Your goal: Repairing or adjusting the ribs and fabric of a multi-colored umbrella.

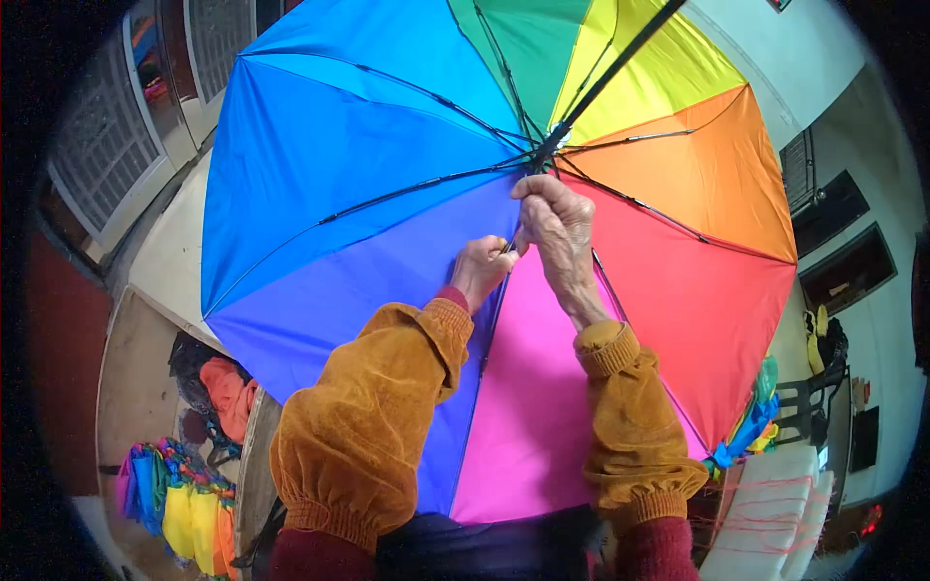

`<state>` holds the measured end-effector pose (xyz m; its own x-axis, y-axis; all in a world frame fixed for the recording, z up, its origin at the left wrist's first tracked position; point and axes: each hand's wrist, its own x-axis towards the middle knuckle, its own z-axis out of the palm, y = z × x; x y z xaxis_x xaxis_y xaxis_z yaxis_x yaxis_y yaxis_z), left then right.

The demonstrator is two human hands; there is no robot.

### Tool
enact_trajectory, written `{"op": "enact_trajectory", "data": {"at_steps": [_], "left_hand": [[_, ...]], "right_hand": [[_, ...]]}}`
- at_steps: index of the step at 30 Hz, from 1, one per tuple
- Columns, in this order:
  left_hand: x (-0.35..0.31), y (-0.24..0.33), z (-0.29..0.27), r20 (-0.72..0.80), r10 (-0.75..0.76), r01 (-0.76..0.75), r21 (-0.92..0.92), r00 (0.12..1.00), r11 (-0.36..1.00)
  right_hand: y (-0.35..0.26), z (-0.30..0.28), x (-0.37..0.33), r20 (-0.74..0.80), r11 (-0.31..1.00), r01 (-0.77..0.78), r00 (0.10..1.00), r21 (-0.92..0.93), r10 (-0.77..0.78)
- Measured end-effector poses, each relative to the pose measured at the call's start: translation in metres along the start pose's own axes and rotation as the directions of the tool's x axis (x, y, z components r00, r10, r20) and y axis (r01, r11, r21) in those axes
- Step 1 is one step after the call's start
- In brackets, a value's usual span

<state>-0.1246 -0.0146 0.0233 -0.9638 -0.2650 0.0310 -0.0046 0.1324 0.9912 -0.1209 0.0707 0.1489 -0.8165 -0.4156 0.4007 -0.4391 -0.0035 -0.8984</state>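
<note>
A rainbow-coloured umbrella is spread open before me, its inside facing me. The black shaft slants from the hub to the upper right. Thin dark ribs fan out across the coloured panels. My left hand is closed in a pinch on a rib at the seam between the purple and pink panels. Just below the hub, my right hand is closed with fingers curled, close to my left fingertips. Whatever lies in its fingers is too small or hidden to make out. Mustard-coloured sleeve covers wrap both forearms.
Folded multicoloured umbrellas lie in a heap at lower left, near a red cloth. Another colourful bundle is by the canopy's right edge, above pale stacked slabs with red strings. A white-framed door is at the left.
</note>
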Motion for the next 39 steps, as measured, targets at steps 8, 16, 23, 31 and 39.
{"op": "enact_trajectory", "data": {"at_steps": [8, 16, 23, 31, 39], "left_hand": [[-0.016, -0.008, -0.012, -0.018, 0.152, -0.144, 0.237, 0.988, 0.961], [-0.033, -0.024, -0.014, -0.129, 0.305, -0.247, 0.339, 0.944, 0.908], [-0.027, -0.008, -0.014, 0.045, 0.203, -0.196, 0.519, 0.978, 0.832], [-0.024, -0.002, -0.018, 0.107, 0.111, -0.144, 0.383, 0.988, 0.913], [-0.009, -0.011, -0.007, 0.04, 0.032, -0.041, 0.253, 0.999, 0.967]], "right_hand": [[0.01, -0.004, 0.029, -0.008, 0.994, -0.009, 1.0, 0.11, 0.009], [0.014, 0.01, 0.052, 0.187, 0.994, 0.019, 0.982, -0.107, 0.002], [0.019, 0.017, 0.06, 0.243, 0.978, 0.053, 0.97, -0.202, -0.003], [0.014, 0.024, 0.064, 0.26, 0.955, 0.078, 0.966, -0.285, -0.001], [0.013, 0.033, 0.059, 0.293, 0.963, 0.05, 0.956, -0.264, 0.031]]}}
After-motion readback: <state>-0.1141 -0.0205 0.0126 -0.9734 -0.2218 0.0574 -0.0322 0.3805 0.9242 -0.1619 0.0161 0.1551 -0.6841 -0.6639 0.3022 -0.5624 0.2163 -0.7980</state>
